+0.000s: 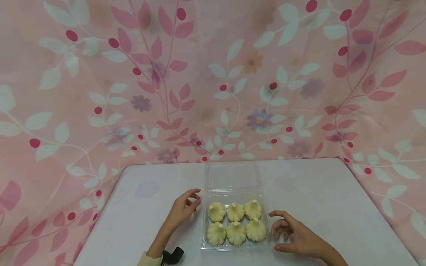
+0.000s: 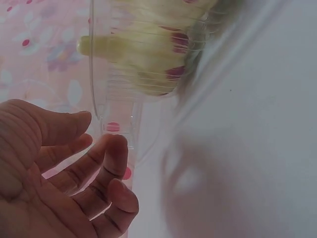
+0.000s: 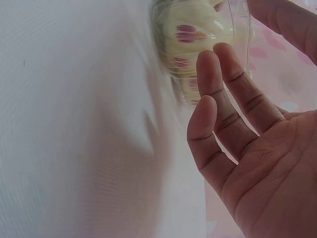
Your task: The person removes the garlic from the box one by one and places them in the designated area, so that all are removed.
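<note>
Box [image 1: 233, 196] sits between left hand [image 1: 184, 207] and right hand [image 1: 294, 236], both grips apart, clamped on nothing. One-sided lift could tip it and spill the garlic [image 1: 235, 234].

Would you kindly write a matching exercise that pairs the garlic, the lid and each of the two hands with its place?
Things:
1. Garlic
2. Lid
3. Left hand
4. Right hand

Places:
A. At the right side of the box
B. Folded back toward the far edge of the table
C. In two rows of three, inside the box
D. At the left side of the box

Pairs: 1-C, 2-B, 3-D, 4-A.
</note>
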`<state>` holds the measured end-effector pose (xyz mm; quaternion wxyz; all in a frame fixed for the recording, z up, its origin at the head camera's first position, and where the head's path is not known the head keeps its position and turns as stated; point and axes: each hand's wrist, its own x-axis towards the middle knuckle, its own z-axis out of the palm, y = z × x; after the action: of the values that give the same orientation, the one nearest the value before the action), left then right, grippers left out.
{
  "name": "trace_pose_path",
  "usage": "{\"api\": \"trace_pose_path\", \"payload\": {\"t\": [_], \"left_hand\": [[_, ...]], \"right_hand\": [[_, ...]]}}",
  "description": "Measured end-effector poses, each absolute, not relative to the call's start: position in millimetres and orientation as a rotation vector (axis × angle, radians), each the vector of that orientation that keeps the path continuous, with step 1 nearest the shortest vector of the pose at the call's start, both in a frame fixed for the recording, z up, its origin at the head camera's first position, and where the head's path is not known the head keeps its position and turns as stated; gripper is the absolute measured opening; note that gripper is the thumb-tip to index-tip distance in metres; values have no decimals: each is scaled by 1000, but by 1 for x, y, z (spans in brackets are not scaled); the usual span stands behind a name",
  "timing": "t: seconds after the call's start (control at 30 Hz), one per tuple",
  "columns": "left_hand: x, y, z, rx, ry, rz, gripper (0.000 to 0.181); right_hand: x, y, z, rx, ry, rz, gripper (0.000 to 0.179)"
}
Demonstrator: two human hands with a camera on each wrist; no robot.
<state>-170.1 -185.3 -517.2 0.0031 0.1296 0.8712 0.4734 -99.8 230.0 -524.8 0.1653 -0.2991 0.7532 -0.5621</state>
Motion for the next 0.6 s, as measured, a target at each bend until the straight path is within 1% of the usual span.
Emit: {"api": "trace_pose_path", "payload": {"t": [0.17, 0.37, 0.6], "left_hand": [[-163, -188, -514, 452, 2749, 1457, 38], [-155, -194, -510, 541, 2729, 1443, 40], [-145, -203, -507, 585, 2632, 1418, 45]], "right_hand": [[-99, 230, -522, -880, 2149, -1606, 78], [-98, 229, -521, -857, 2159, -1594, 78], [-99, 230, -522, -838, 2175, -1568, 79]]}}
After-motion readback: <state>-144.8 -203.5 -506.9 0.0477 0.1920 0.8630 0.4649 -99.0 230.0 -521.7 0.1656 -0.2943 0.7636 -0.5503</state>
